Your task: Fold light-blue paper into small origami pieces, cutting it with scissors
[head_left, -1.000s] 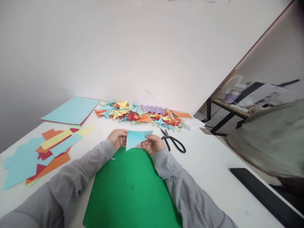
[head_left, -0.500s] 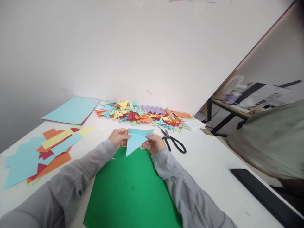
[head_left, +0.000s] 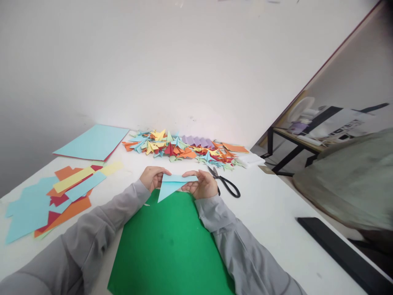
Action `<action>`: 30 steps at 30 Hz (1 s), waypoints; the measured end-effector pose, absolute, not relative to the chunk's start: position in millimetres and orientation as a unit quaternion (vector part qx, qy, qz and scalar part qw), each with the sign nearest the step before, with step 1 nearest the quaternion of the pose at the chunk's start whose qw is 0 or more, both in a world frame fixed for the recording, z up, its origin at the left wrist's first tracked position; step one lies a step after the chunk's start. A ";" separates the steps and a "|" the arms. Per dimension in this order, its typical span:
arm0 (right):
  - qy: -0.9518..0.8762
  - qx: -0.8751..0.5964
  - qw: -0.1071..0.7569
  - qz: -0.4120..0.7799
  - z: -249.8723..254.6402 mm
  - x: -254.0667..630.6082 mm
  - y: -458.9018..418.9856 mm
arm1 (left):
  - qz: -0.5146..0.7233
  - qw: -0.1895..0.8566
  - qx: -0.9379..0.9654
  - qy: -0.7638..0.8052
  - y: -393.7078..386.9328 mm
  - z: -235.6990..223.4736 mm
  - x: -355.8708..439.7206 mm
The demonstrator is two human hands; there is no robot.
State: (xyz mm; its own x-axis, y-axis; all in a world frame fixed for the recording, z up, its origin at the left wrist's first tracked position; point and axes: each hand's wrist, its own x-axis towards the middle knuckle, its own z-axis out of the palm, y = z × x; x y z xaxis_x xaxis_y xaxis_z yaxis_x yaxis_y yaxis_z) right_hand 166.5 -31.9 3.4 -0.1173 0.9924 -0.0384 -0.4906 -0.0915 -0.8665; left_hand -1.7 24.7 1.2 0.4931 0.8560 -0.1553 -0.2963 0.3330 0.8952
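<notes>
Between my hands is a light blue sheet of paper (head_left: 169, 189), its top edge folded over into a band and its lower part tapering to a point. My left hand (head_left: 152, 178) pinches the band's left end between thumb and fingers. At the other end, my right hand (head_left: 202, 184) grips the paper, thumb along the top and fingers behind. The paper is held above the far edge of a green board (head_left: 172, 241). Just right of my right hand lie black-handled scissors (head_left: 226, 184), a handle partly hidden by that hand.
A heap of small folded paper shapes (head_left: 172, 147) lines the wall, with purple pleated paper (head_left: 198, 142) behind. Loose coloured paper pieces (head_left: 30, 205) lie left, below a large blue sheet (head_left: 92, 141). A long black object (head_left: 340, 250) runs along the table's right edge.
The top edge of the blue paper is now folded down toward me into a band. Both thumbs have shifted up to the top crease; the scissors and heap have stayed put.
</notes>
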 end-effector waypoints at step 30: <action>-0.330 -0.503 0.584 0.544 -11.8 160.8 -23.1 | 0.384 0.675 0.495 0.389 23.2 -3.7 3.9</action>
State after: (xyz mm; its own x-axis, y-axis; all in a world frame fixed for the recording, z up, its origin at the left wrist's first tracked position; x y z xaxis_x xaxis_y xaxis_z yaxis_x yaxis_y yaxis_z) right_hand 160.8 -23.1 -11.8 0.1895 0.9684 -0.1623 -0.3034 -0.0995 -0.9477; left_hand 3.9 23.2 -3.7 0.4017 0.9042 -0.1451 -0.1326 0.2142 0.9677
